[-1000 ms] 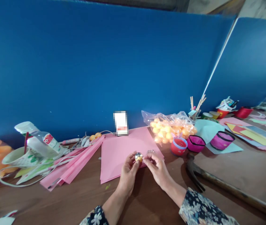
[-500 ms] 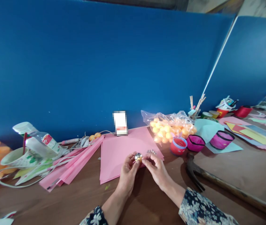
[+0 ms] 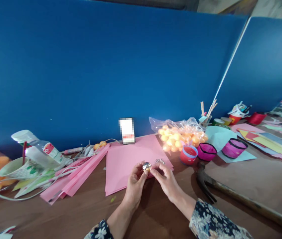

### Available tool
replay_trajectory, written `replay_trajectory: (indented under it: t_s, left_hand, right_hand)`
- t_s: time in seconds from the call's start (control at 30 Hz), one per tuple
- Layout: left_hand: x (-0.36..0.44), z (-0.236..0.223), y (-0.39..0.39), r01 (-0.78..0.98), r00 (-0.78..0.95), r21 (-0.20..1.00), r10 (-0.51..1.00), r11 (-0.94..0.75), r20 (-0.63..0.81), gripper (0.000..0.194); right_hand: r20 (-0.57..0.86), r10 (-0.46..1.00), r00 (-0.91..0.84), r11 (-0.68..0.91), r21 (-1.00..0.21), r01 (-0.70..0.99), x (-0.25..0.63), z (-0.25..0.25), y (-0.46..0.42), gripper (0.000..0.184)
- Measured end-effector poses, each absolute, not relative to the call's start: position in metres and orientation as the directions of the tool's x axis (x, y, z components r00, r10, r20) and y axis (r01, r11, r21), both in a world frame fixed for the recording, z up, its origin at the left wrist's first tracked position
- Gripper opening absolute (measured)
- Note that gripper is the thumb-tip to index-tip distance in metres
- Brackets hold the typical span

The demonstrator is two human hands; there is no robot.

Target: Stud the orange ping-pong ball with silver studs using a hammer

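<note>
A small shiny metallic ball (image 3: 146, 166), silver on top and gold-toned below, is pinched in my left hand (image 3: 135, 186) between thumb and fingers. My right hand (image 3: 166, 182) is closed too, its thumb and fingertips pressed together against the ball's right side; whether they grip a part of it is hidden. Both hands are over the near edge of a stack of pink paper sheets (image 3: 128, 157). Just beyond my right fingers lies a little cluster of small silvery pieces (image 3: 160, 161), too small to name.
A claw hammer (image 3: 230, 192) lies at the right. Behind it stand a red cup (image 3: 188, 155) and two magenta fabric cups (image 3: 207, 151). A bag of orange balls (image 3: 180, 136) sits near the blue partition (image 3: 131, 66). Pink strips (image 3: 76, 176) and a tilted plastic bottle (image 3: 41, 149) are left.
Both hands keep almost the same pose around the ball. The whole view has shifted very slightly.
</note>
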State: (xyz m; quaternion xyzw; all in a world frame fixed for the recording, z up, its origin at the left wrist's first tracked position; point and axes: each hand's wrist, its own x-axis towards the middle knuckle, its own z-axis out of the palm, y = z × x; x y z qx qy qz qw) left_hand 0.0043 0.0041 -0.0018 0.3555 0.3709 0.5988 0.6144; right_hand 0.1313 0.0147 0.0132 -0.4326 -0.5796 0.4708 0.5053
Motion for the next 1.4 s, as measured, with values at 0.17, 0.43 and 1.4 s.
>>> replay_trajectory:
  t_s: [0.17, 0.43, 1.4]
  left_hand:
    - [0.0044, -0.0024, 0.0044, -0.496, 0.015, 0.868, 1.0, 0.019, -0.013, 0.038]
    - [0.0037, -0.0033, 0.0035, -0.515, 0.033, 0.857, 0.999, 0.024, -0.008, 0.034]
    - [0.0044, 0.0, 0.0034, -0.482, -0.006, 0.876, 1.0, -0.018, 0.017, 0.029]
  right_hand:
    - [0.146, 0.982, -0.116, 0.145, -0.989, -0.017, 0.1305, 0.0131, 0.014, 0.014]
    - [0.115, 0.986, -0.121, 0.11, -0.993, -0.05, 0.1302, 0.0088, 0.0156, 0.016]
    - [0.085, 0.99, -0.117, 0.087, -0.996, 0.011, 0.1306, 0.0065, 0.0134, 0.023]
